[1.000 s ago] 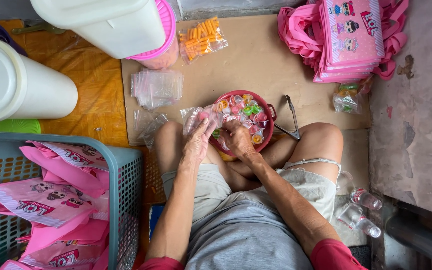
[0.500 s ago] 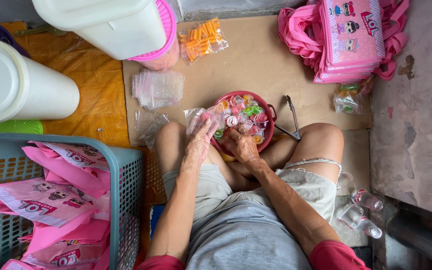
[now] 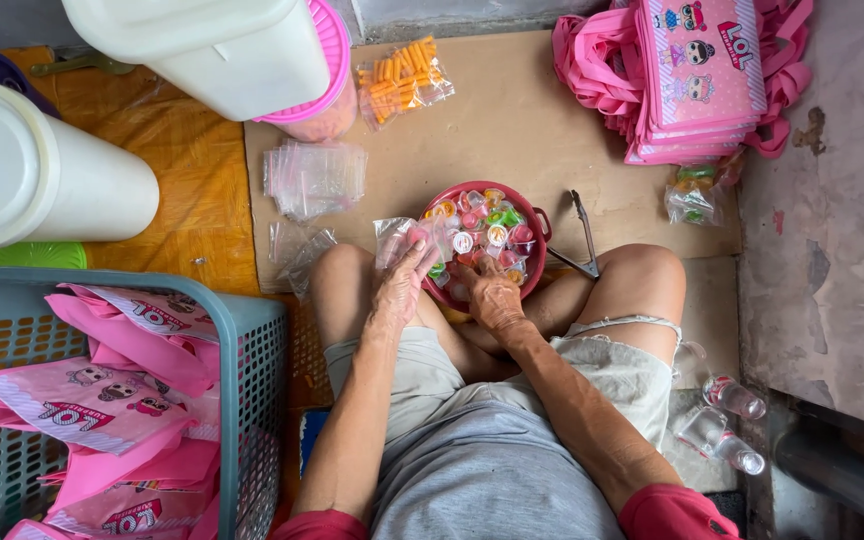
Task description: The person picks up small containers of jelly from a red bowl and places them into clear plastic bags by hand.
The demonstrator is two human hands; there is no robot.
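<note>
I sit cross-legged on cardboard with a red bowl (image 3: 535, 222) of small colourful jelly cups (image 3: 492, 222) between my knees. My left hand (image 3: 401, 283) holds a small clear plastic bag (image 3: 398, 238) at the bowl's left rim, and the bag has a few cups inside. Over the near side of the bowl, my right hand (image 3: 489, 295) reaches among the cups with curled fingers; whether it grips a cup I cannot tell.
A stack of empty clear bags (image 3: 316, 179) lies left of the bowl, metal tongs (image 3: 585, 238) to its right. A bag of orange snacks (image 3: 401, 82), pink printed tote bags (image 3: 690, 75), white containers (image 3: 37, 175), a teal basket (image 3: 257, 350) of pink bags and small bottles (image 3: 727, 425) surround me.
My left hand has lifted the clear bag slightly toward the bowl's rim. My right hand has shifted a little among the cups.
</note>
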